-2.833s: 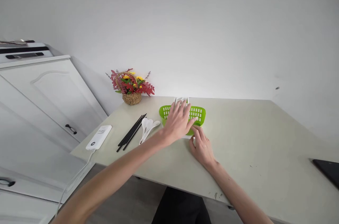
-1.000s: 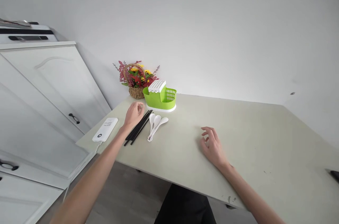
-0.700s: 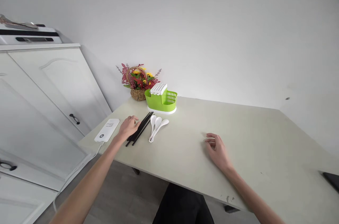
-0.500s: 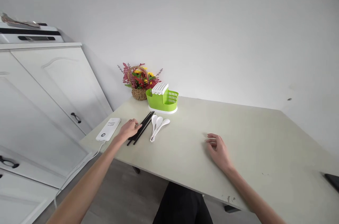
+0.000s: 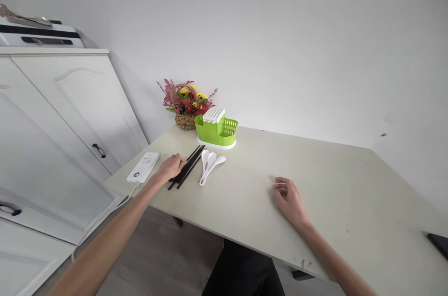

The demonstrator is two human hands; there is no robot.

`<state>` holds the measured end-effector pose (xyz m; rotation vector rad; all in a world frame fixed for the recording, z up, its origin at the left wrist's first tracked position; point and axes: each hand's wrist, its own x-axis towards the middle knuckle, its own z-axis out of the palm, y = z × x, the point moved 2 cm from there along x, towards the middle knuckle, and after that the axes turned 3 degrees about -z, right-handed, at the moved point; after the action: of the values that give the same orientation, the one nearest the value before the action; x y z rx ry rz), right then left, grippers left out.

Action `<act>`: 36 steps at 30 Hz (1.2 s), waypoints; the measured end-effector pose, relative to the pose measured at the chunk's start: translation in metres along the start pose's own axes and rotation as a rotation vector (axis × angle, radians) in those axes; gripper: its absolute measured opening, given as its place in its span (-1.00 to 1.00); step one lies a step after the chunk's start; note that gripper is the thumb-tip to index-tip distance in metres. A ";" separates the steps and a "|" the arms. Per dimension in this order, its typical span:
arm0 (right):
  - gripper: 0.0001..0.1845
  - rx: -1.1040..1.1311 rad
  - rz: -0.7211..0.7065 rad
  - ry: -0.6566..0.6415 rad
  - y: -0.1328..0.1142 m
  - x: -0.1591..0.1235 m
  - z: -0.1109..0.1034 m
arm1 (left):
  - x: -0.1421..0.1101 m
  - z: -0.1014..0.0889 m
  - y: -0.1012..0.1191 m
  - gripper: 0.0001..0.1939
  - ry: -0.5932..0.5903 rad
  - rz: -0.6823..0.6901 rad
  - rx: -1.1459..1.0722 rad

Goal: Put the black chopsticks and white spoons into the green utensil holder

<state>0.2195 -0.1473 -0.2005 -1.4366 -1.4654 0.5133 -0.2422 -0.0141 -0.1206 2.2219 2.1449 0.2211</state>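
Black chopsticks lie in a loose bundle on the pale table. Over their left side, my left hand has its fingers curled and closed at the chopsticks; it partly hides them. Three white spoons lie just right of the bundle, handles together and bowls fanned apart. Behind them stands a green cutlery holder with a slotted white top, a lattice-sided basket part and a white base. My right hand rests on the table far to the right, fingers loosely bent and apart, holding nothing.
A wicker basket of flowers stands behind the holder against the wall. Left of my left hand lies a white power bank with a cable hanging off the table edge. White cabinets flank the left. A dark object lies at far right.
The view has shifted slightly. My left hand stays at the chopsticks with little visible movement, and my right hand rests in the same place.
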 end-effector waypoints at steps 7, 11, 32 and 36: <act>-0.68 -0.015 0.009 -0.008 -0.001 0.001 0.001 | 0.000 -0.003 0.001 -0.73 -0.039 0.011 0.037; -0.68 -0.020 0.013 -0.020 -0.001 -0.001 0.000 | -0.002 -0.004 0.004 -0.70 -0.062 0.006 0.069; -0.68 0.019 0.004 -0.007 -0.005 -0.001 0.000 | 0.019 -0.038 0.047 -0.79 -0.182 -0.046 0.393; -0.68 0.030 0.002 -0.001 -0.007 0.000 -0.001 | 0.017 -0.045 0.047 -0.84 -0.202 -0.060 0.396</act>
<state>0.2163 -0.1491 -0.1941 -1.4145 -1.4517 0.5352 -0.2010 -0.0020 -0.0692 2.2367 2.2956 -0.4500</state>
